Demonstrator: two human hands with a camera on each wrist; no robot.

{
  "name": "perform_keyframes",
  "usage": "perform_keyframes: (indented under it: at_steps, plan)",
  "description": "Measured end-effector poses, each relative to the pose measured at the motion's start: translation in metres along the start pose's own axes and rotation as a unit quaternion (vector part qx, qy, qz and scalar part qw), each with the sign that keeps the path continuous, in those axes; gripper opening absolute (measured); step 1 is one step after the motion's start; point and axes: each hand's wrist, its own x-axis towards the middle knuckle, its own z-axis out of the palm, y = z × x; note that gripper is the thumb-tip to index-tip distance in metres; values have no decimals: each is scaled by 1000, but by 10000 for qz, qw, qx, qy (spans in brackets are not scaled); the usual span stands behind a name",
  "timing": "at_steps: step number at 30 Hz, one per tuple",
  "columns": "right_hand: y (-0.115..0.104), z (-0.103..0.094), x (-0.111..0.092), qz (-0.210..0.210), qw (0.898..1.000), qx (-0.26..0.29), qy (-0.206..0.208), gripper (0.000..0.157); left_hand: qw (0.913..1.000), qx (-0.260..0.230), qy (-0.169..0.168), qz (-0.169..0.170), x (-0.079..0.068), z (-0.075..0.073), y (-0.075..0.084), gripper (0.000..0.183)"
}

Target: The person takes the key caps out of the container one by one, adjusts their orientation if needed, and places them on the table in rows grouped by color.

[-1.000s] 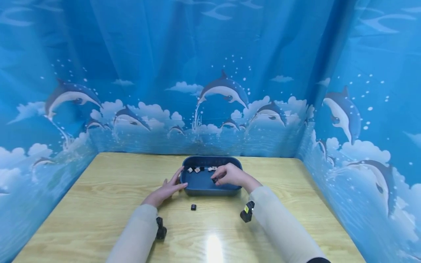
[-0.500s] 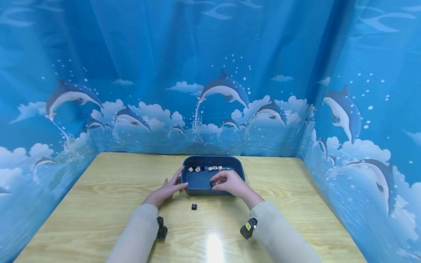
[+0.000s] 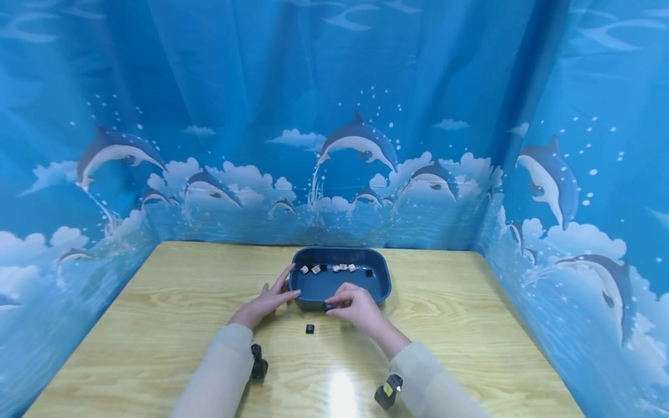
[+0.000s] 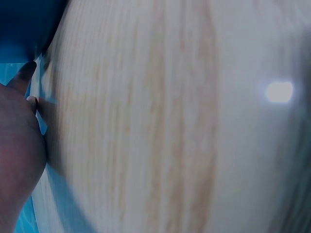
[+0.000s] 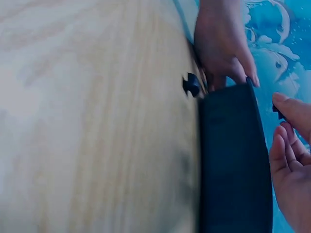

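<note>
A dark blue tray [image 3: 316, 290] stands near the table's back edge. My left hand [image 3: 266, 302] touches its left side with fingers spread, the thumb at the front left corner. My right hand [image 3: 358, 305] pinches a small black block [image 3: 329, 306] between thumb and fingers, over the tray's front rim. Another small black block [image 3: 310, 328] lies on the table before the tray; in the right wrist view this notched block [image 5: 191, 85] sits beside the tray wall [image 5: 233, 160]. Along the tray's back lie several small white blocks [image 3: 316, 269] and black ones [image 3: 369, 273].
The light wooden table [image 3: 198, 290] reaches out on both sides of the tray. Behind it and at the sides hangs a blue curtain [image 3: 261, 116] with dolphins. A black wrist camera [image 3: 387, 392] hangs under my right sleeve, another [image 3: 258, 363] by the left.
My right hand has moved from over the tray's inside toward me to its front rim, the black block still pinched. A black block at the tray's back right now shows. My left hand stays put.
</note>
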Motion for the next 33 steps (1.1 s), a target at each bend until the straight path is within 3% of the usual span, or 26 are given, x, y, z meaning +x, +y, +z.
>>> perform_keyframes:
  at_steps: [22, 33]
  plan:
    - [13, 39, -9, -156, 9972, -672, -284, 18, 9999, -108, -16, 41, -1, 0, 1, 82]
    - [20, 52, -8, 350, 9962, -783, -163, 15, 9998, -167, -68, -17, 0, -1, -1, 83]
